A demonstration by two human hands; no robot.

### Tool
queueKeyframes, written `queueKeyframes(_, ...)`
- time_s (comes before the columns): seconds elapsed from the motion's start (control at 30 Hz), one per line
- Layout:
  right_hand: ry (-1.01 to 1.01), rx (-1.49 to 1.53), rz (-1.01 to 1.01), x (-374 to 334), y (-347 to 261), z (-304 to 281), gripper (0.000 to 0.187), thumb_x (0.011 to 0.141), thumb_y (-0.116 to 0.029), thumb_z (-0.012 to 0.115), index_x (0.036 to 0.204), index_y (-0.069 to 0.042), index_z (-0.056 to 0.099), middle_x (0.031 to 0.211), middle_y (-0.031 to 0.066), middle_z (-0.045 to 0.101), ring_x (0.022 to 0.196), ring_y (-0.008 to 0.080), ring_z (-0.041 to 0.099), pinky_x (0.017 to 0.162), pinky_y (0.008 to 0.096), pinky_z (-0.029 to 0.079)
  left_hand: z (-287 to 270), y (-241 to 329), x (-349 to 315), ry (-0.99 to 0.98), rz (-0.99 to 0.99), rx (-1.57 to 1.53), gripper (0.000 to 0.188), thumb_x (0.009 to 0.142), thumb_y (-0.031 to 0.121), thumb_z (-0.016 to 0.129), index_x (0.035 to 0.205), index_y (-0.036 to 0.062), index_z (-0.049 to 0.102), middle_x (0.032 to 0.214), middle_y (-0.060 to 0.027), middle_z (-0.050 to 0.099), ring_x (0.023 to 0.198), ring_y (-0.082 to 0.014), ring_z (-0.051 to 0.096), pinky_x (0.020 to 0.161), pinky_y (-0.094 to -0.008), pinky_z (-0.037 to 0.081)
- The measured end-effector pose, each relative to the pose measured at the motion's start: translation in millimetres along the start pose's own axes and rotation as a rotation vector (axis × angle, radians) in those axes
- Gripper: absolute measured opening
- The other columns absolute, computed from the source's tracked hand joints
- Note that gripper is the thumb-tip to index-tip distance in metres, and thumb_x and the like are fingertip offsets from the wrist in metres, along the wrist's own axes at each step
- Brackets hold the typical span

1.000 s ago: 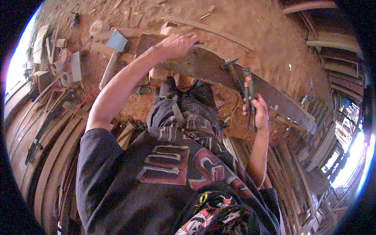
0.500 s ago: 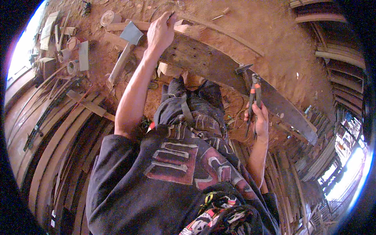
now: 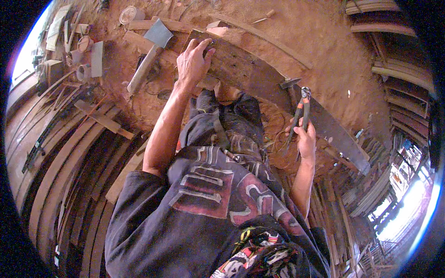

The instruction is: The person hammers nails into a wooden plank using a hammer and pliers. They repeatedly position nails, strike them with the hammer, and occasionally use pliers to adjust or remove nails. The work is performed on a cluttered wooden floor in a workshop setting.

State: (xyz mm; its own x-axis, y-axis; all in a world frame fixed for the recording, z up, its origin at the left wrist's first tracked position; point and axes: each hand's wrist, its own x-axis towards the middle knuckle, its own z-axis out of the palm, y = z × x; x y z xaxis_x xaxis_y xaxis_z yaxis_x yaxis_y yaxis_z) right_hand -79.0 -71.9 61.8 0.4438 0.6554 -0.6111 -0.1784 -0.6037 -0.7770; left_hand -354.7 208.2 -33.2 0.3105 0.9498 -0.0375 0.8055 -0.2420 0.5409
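We work seated on the dirt floor [image 3: 324, 41], with a long curved plank [image 3: 259, 78] lying across in front of our knees. The left hand [image 3: 193, 60] rests flat on the plank's upper end, fingers [image 3: 204, 46] spread and curled over the far edge, pressing down rather than gripping anything loose. The right hand [image 3: 303, 139] is closed around the handles of a pair of pincers [image 3: 299, 113], jaws pointing up and away, hovering just above the plank's middle; we cannot tell whether the jaws are shut on anything. A small hammer [image 3: 289, 85] lies on the plank just beside the pincer head. An adze-like tool [image 3: 148, 55] with a pale wooden handle lies on the ground left of the left hand, well apart from the work.

Judgement on doing this step well: keep the left palm bearing down so the plank does not rock on the uneven earth. Bring the pincer jaws square to the wood surface and low, so any pull rolls over the rounded head instead of slipping. Keep the left fingers clear of the line of pull. The coil of wire [image 3: 278, 148] near our right knee could snag the wrist; we mind it.
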Motion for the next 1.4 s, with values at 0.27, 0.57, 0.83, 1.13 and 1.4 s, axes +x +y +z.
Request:
queueKeyframes(0.27,0.262,-0.522,-0.012,20,30,-60,0.029,0.092,-0.015,0.059,0.116,0.002,0.053,0.105,0.0142,0.063,0.088,0.025,0.069,0.079,0.0383,0.055,6,0,-18,-0.054,0.253,-0.067,0.025,0.089,0.029,0.067,0.105,0.0115,0.068,0.104,-0.0115,0.062,0.083,-0.0355,0.067,0.07,-0.0468,0.056)
queueKeyframes(0.57,0.455,-1.129,-0.345,40,96,-144,0.037,0.093,-0.032,0.069,0.101,0.002,0.055,0.103,0.0146,0.056,0.102,0.0319,0.055,0.09,0.0406,0.042,-4,-3,-24,0.261,-0.032,-0.039,0.024,0.085,0.024,0.07,0.103,0.0072,0.067,0.108,-0.0136,0.061,0.087,-0.0381,0.066,0.072,-0.0462,0.055)
queueKeyframes(0.83,0.432,-1.06,-0.442,50,98,-130,0.035,0.09,-0.029,0.072,0.104,0.0,0.058,0.112,0.0168,0.054,0.11,0.0341,0.054,0.094,0.0437,0.043,-17,-40,18,0.32,-0.185,-0.215,0.035,0.091,0.031,0.067,0.109,0.0005,0.068,0.106,-0.0191,0.064,0.1,-0.0396,0.063,0.087,-0.0456,0.05)
queueKeyframes(1.13,0.474,-1.183,-0.591,48,101,-147,0.031,0.093,-0.029,0.068,0.114,-0.006,0.064,0.124,0.0139,0.057,0.119,0.0349,0.053,0.101,0.0449,0.043,-17,-44,52,0.077,-0.268,-0.145,0.048,0.081,0.043,0.075,0.11,0.0045,0.072,0.105,-0.0199,0.07,0.099,-0.0361,0.068,0.085,-0.0433,0.053)
queueKeyframes(1.4,0.479,-1.049,-0.612,35,94,-91,0.033,0.093,-0.029,0.068,0.115,-0.006,0.064,0.124,0.0162,0.058,0.118,0.0349,0.053,0.104,0.0467,0.04,-13,-69,69,0.018,-0.307,-0.263,0.041,0.083,0.037,0.068,0.105,0.0033,0.073,0.092,-0.0225,0.072,0.089,-0.0371,0.07,0.082,-0.0437,0.054)
